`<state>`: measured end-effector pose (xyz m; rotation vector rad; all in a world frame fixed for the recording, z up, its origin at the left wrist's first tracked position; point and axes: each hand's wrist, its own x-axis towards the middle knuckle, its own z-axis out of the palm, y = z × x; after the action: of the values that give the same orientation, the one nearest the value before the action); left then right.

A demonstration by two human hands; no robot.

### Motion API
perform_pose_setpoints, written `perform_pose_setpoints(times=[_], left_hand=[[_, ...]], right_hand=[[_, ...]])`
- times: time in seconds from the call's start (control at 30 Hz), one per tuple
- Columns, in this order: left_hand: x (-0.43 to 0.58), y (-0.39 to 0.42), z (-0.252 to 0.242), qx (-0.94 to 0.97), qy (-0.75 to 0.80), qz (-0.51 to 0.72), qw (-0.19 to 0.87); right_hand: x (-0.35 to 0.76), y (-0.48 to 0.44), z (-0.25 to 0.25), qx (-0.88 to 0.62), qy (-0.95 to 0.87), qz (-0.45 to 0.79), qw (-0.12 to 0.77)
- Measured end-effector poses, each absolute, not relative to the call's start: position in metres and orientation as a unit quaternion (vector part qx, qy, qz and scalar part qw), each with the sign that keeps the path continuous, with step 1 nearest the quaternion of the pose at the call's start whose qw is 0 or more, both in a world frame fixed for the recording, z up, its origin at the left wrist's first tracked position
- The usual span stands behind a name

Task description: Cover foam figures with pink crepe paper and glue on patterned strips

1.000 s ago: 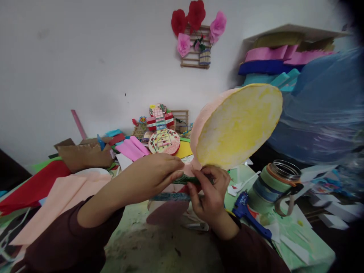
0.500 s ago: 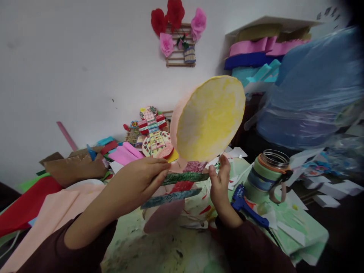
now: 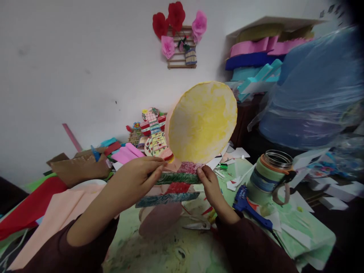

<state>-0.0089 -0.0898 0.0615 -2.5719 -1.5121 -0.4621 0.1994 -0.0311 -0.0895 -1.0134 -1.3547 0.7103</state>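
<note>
A handmade craft with a large yellow and white oval disc (image 3: 203,123) at its top is held over the table. Below the disc are a green textured strip (image 3: 179,178), a blue-grey strip (image 3: 167,199) and a pinkish disc (image 3: 160,220) at the bottom. My left hand (image 3: 139,178) grips the left end of the green strip, fingers pressed together. At the strip's right end, my right hand (image 3: 210,185) pinches it between thumb and fingers. Silver scissors (image 3: 199,226) lie under the craft.
A blue glue gun (image 3: 250,208) and a green open bottle (image 3: 267,178) stand or lie at right. A similar decorated craft (image 3: 155,131) leans behind. Left are a cardboard box (image 3: 78,168) and peach sheets (image 3: 65,208). Paper scraps cover the table's right part.
My right hand has gone from open fingers beside the craft to closed on the green strip's right end. The yellow disc has shifted left and slightly down, turning more toward the camera.
</note>
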Motion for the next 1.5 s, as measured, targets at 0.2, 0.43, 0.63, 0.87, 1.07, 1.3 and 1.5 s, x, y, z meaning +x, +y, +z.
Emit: perform_pose_setpoints(times=[0.2,0.43,0.63,0.87,1.07,1.3,1.5], left_hand=[[-0.015,-0.086,0.068,-0.834,-0.521,-0.174,0.054],[-0.016,-0.089,0.071,-0.859,-0.491,-0.144,-0.003],[-0.015,-0.095,0.068,-0.869,-0.479,-0.118,0.033],[-0.013,-0.099,0.063,-0.875,-0.463,-0.125,0.062],[-0.012,-0.101,0.059,-0.874,-0.455,-0.136,0.104],[-0.014,-0.099,0.052,-0.889,-0.415,-0.16,0.112],[-0.012,-0.1,0.05,-0.892,-0.388,-0.201,0.117]], right_hand=[[0.2,-0.033,-0.091,-0.434,-0.597,0.289,0.61],[0.199,-0.037,-0.088,-0.43,-0.603,0.274,0.614],[0.2,-0.038,-0.088,-0.429,-0.613,0.26,0.611],[0.2,-0.037,-0.089,-0.426,-0.616,0.262,0.609],[0.199,-0.035,-0.092,-0.428,-0.616,0.272,0.603],[0.198,-0.035,-0.091,-0.427,-0.615,0.273,0.605],[0.199,-0.035,-0.092,-0.426,-0.616,0.265,0.607]])
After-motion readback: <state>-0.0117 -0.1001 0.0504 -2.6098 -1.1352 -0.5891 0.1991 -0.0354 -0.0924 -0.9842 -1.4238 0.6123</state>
